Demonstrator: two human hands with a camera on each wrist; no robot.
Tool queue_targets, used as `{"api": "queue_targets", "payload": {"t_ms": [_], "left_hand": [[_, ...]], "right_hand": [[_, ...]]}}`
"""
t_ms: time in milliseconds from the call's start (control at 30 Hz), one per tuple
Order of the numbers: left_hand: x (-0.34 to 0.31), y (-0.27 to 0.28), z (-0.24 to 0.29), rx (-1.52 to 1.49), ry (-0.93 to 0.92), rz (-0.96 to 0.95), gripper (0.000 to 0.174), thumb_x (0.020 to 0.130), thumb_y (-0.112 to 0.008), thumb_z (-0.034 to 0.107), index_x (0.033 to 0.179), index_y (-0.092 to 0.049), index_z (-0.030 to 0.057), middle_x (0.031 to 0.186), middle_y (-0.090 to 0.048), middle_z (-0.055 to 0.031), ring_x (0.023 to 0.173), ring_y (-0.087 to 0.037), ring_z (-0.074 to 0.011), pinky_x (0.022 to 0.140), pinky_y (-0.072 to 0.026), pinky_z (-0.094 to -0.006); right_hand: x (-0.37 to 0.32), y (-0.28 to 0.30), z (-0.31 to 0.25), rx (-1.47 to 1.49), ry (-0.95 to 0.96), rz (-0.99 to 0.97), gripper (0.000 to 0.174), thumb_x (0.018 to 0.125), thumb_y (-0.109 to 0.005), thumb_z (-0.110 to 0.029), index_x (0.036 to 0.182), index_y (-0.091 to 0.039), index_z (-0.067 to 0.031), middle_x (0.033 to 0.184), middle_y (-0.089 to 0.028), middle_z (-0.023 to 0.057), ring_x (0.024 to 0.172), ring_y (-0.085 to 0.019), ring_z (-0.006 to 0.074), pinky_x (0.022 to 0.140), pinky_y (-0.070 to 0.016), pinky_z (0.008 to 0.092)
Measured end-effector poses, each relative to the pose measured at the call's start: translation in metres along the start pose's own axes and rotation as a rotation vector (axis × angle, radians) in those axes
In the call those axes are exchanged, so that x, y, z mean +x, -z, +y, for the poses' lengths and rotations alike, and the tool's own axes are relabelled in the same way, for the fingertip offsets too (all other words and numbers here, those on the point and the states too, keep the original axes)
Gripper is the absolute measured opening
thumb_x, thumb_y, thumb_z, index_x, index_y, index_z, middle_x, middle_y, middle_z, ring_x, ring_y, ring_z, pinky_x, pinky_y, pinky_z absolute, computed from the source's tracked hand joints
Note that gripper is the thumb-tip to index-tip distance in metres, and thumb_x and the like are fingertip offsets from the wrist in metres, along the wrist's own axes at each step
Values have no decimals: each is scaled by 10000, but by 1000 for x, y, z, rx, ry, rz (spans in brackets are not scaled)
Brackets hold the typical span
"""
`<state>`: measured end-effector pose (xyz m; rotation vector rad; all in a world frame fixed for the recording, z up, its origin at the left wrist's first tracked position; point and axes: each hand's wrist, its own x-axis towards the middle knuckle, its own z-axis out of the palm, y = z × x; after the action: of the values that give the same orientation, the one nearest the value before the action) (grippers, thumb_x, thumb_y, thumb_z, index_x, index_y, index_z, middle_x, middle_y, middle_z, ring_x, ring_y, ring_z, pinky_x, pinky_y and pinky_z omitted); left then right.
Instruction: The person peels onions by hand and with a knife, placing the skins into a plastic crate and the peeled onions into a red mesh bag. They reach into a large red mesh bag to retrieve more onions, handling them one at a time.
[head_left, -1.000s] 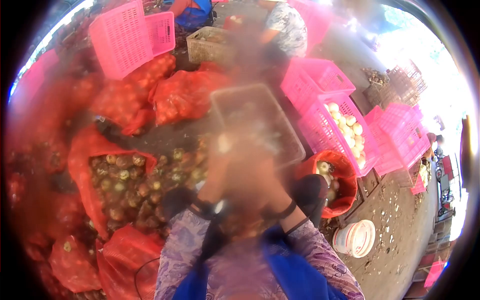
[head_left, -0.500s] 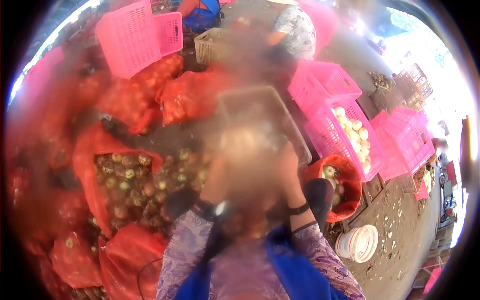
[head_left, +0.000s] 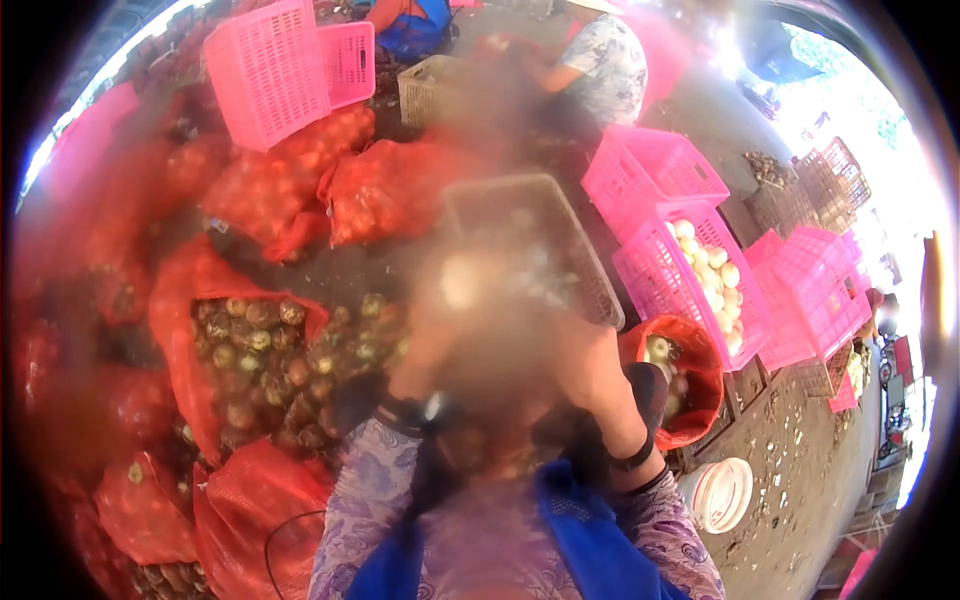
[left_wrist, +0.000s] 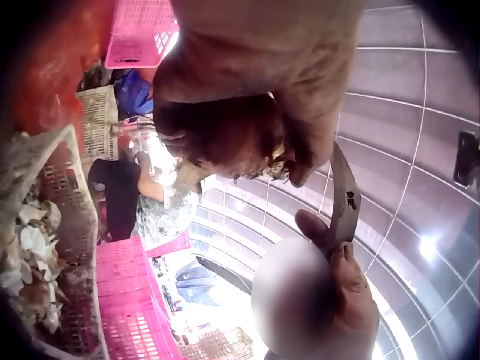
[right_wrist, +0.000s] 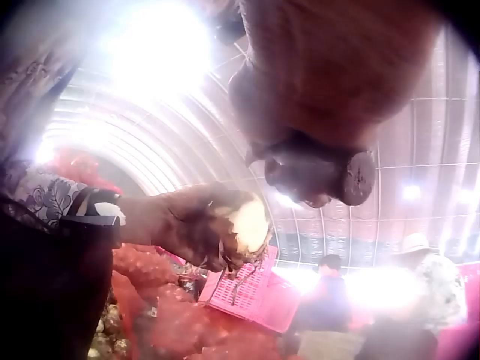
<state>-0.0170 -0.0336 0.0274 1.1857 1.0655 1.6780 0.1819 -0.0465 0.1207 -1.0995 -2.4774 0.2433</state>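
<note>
A blur in the middle of the head view covers much of both hands. My left hand (right_wrist: 176,225) grips a brown-skinned onion (right_wrist: 251,225), whose pale cut face shows in the right wrist view. Ragged skin hangs off the same onion (left_wrist: 232,139) in the left wrist view. My right hand (left_wrist: 356,304) holds a knife (left_wrist: 345,195) by its handle, with the blade up near the left fingertips. Seen from the right wrist, the right hand (right_wrist: 330,75) curls round the dark handle (right_wrist: 322,176). Below the hands stands a pale crate (head_left: 595,270) with peelings in it.
An open red mesh bag (head_left: 180,350) of unpeeled onions lies left, other full red bags (head_left: 395,190) beyond. Pink crates (head_left: 640,265), one with peeled onions (head_left: 710,280), stand right. A red-lined bucket (head_left: 700,390) and a white bucket (head_left: 725,495) are near. Another person (head_left: 605,70) sits ahead.
My right hand has moved right and down toward the body, its elbow swinging outward. The left hand has stayed near the same place, and a pale patch shows there.
</note>
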Motion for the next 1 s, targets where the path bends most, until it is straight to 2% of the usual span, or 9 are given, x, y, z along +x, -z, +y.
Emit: {"api": "queue_targets", "payload": {"t_ms": [200,333,467,567,600,633,700,933,1000], "left_hand": [[-13,5,24,-240,217,-66,788,697,-723,-25,1442,-475,30,1190,-633,-46,1060,-633,-144,886,-542,-279],[-21,14,13,-476,338,-18,693,770,-663,49,1439,-480,34,1062,-654,-24,895,-653,-128,758,-561,-257],[-20,31,-9,-122,55,-100,680,803,-640,134,1454,-465,48,1046,-639,-17,829,-626,-123,678,-561,-276],[-32,16,10,-541,393,-11,712,802,-643,148,1477,-442,46,1100,-638,-28,892,-630,-124,694,-561,-274],[-32,16,10,-540,395,-20,712,802,-643,148,1477,-442,46,1100,-638,-28,892,-630,-124,694,-561,-274],[-31,17,9,-677,325,-227,732,802,-644,157,1492,-427,43,1125,-636,-34,929,-630,-132,734,-563,-285],[-30,17,5,-812,250,-432,753,802,-646,165,1506,-411,41,1151,-633,-40,965,-630,-140,773,-564,-295],[-43,12,-8,-490,465,-85,800,798,-637,121,1550,-372,59,1196,-626,-65,989,-626,-151,855,-529,-316],[-45,13,2,-490,605,-114,818,795,-631,92,1565,-357,64,1214,-622,-78,984,-624,-156,863,-523,-308]], "right_hand": [[0,-12,12,-174,36,-163,424,842,-662,-162,1262,-682,-110,1106,-737,110,961,-718,318,782,-580,421],[-34,-34,64,-36,112,68,437,856,-628,-131,1289,-663,-75,1002,-733,135,910,-715,346,758,-579,431],[-34,-16,46,20,-52,112,397,875,-589,-78,1259,-650,5,992,-730,153,860,-712,373,724,-582,406],[-16,-38,42,172,329,305,387,906,-549,-42,1274,-633,45,1013,-745,146,822,-725,337,742,-578,370],[-7,-65,-3,491,-258,447,310,896,-552,5,1165,-692,66,960,-760,119,821,-728,265,776,-559,322],[-6,-60,0,489,-260,453,310,896,-552,5,1165,-692,66,960,-760,119,821,-728,265,776,-559,322],[-1,-51,10,-454,190,92,167,867,-621,-205,946,-680,-70,862,-632,75,698,-628,223,578,-493,369],[7,-48,-1,-491,65,155,266,851,-661,-262,1048,-702,-88,851,-633,73,717,-642,221,577,-498,383],[11,-29,-15,53,-63,206,243,870,-682,-94,1090,-743,-12,949,-760,95,862,-732,216,732,-554,348]]}}
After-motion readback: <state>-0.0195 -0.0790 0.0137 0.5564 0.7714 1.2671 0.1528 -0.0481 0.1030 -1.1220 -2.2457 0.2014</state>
